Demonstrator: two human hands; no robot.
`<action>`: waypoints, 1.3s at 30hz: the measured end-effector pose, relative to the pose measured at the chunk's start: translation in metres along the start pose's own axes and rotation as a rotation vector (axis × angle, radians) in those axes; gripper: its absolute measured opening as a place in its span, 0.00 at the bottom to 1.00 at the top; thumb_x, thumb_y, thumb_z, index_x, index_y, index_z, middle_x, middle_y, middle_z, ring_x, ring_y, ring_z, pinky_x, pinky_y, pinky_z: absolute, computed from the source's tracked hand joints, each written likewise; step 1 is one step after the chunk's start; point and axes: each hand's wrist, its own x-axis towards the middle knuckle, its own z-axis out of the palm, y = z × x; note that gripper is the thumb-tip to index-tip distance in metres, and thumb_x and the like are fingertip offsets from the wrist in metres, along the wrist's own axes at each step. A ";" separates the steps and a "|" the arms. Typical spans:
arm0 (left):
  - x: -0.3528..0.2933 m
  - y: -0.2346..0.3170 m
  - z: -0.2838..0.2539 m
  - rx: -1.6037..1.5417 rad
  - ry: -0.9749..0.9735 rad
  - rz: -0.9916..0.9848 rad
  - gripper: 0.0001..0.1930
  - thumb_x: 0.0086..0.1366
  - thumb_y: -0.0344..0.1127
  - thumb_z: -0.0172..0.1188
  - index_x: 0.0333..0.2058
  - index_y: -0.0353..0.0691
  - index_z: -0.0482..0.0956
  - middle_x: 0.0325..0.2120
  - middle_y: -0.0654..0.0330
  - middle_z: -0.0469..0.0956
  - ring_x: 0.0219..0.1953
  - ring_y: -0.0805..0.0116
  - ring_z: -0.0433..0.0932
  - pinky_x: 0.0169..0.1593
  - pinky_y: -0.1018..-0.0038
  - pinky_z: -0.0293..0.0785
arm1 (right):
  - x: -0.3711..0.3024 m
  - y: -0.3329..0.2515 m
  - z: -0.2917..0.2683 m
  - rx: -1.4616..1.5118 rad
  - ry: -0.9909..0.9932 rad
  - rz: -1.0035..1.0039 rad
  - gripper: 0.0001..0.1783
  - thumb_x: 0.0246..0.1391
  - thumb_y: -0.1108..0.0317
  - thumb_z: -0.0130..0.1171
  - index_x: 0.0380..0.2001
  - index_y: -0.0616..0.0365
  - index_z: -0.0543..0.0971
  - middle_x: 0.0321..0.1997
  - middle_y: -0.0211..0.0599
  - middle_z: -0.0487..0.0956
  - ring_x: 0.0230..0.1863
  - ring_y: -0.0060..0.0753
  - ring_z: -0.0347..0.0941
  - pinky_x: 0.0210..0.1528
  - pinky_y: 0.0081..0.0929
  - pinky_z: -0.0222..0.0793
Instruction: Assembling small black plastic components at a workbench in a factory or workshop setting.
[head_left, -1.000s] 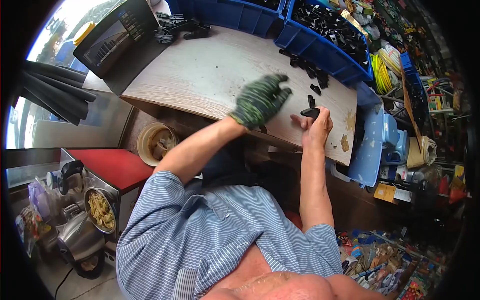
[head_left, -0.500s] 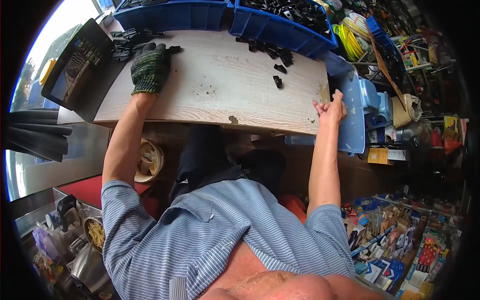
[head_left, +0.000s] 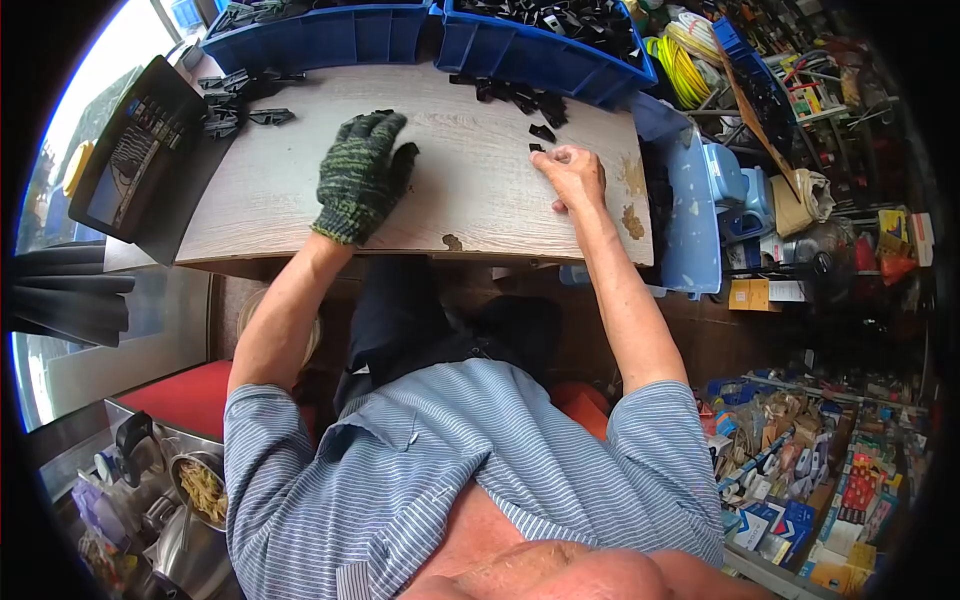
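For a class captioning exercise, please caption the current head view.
Gloved left hand over a wood-grain tabletop, bare right hand at a small black part, blue bins behind.

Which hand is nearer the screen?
Left: the gloved left hand is over the table, to the right of the screen. The right hand is farther right, fingertips at a small black piece.

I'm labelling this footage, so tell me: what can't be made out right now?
All in the head view:
Left hand: palm turned away, so anything held there is hidden.
Black plastic piece: partly covered by the right hand; grip unclear.
Bucket: mostly blocked by the left forearm; contents unclear.
Left blue bin: far side cut off by the top edge.
Dark-framed screen: details too small and slanted to read.
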 end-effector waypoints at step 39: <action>0.011 -0.044 0.006 0.333 -0.015 -0.230 0.14 0.62 0.47 0.61 0.36 0.43 0.80 0.35 0.55 0.79 0.40 0.47 0.76 0.42 0.51 0.72 | -0.064 -0.014 0.042 0.849 -0.223 -0.068 0.19 0.65 0.53 0.48 0.24 0.53 0.68 0.10 0.21 0.54 0.09 0.19 0.52 0.13 0.31 0.73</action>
